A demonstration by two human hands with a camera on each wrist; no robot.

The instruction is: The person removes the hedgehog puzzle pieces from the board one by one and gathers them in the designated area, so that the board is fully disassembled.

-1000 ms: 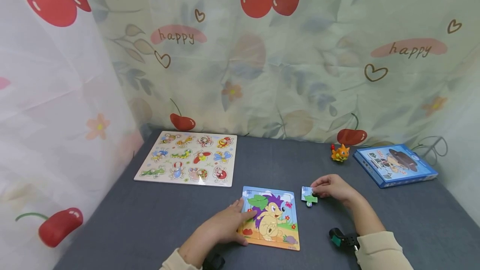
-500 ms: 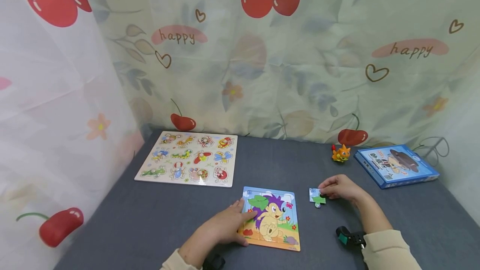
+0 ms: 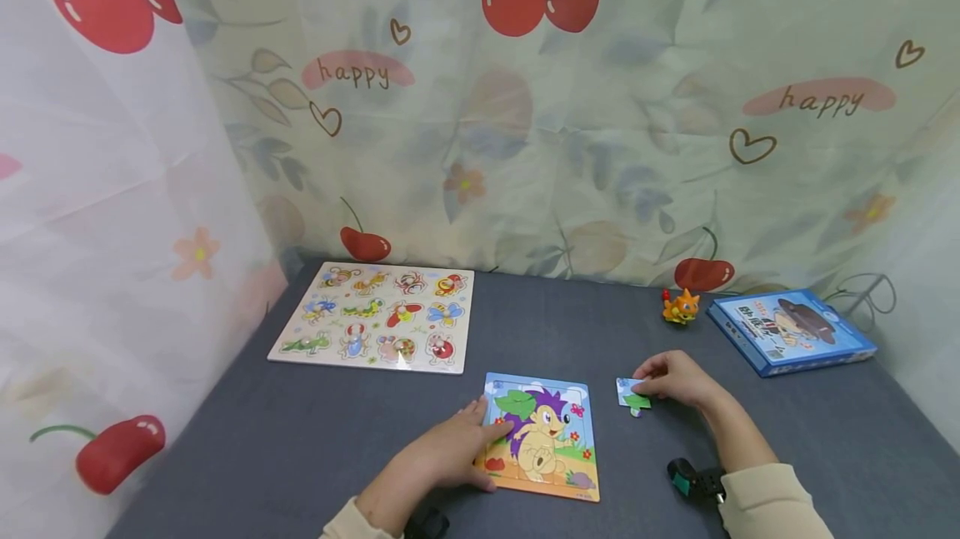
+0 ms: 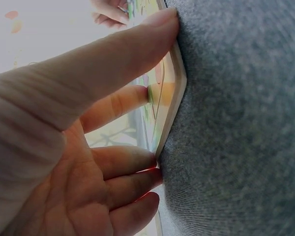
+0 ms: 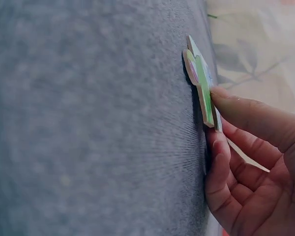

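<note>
A hedgehog jigsaw board (image 3: 551, 447) lies flat near the front middle of the table in the head view. My left hand (image 3: 453, 447) rests on its left side, index finger across the picture. In the left wrist view the thumb (image 4: 160, 29) touches the board's front edge, and the other fingertips touch its side. To the right of the board, my right hand (image 3: 675, 376) pinches a blue and green jigsaw piece (image 3: 632, 393) by its upper right part. The right wrist view shows this jigsaw piece (image 5: 205, 91) edge-on, close to the table; more than one layer seems visible.
A white board with insect pictures (image 3: 375, 318) lies at the back left. A small orange toy figure (image 3: 681, 306) stands at the back right, beside a blue box (image 3: 791, 331). A patterned cloth (image 3: 540, 147) hangs behind the dark table (image 3: 300, 439).
My right hand has moved the jigsaw piece a little to the right, away from the hedgehog board. The piece's tab looks shorter now. My left hand has stayed in place.
</note>
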